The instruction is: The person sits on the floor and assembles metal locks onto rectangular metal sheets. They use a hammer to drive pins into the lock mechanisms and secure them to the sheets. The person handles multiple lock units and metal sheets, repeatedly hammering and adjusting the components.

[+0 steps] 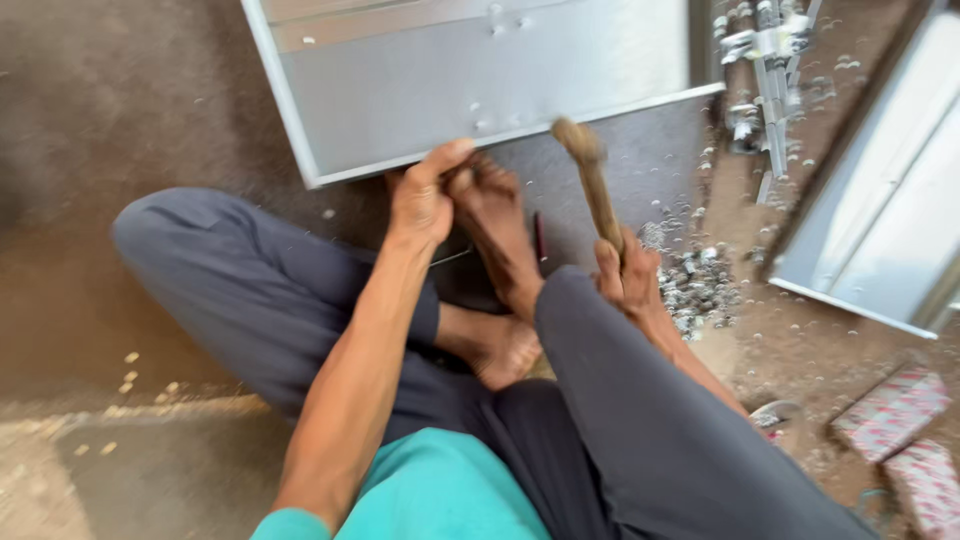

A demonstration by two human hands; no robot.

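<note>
I sit cross-legged on the floor in dark trousers. My left hand [425, 195] reaches forward to the near edge of a grey sheet-metal panel [480, 75] and rests beside my bare foot [495, 215], fingers closed at the panel's edge. Whether it pinches something small there is blurred. My right hand [628, 275] grips the wooden handle of a hammer [592, 175], raised upright over my right knee. The hammer's head is blurred.
A pile of small metal fasteners [695, 280] lies on the floor right of my knee. More metal parts [765, 60] and a second metal panel [880, 210] lie at the right. Patterned boxes [900, 430] sit at the lower right.
</note>
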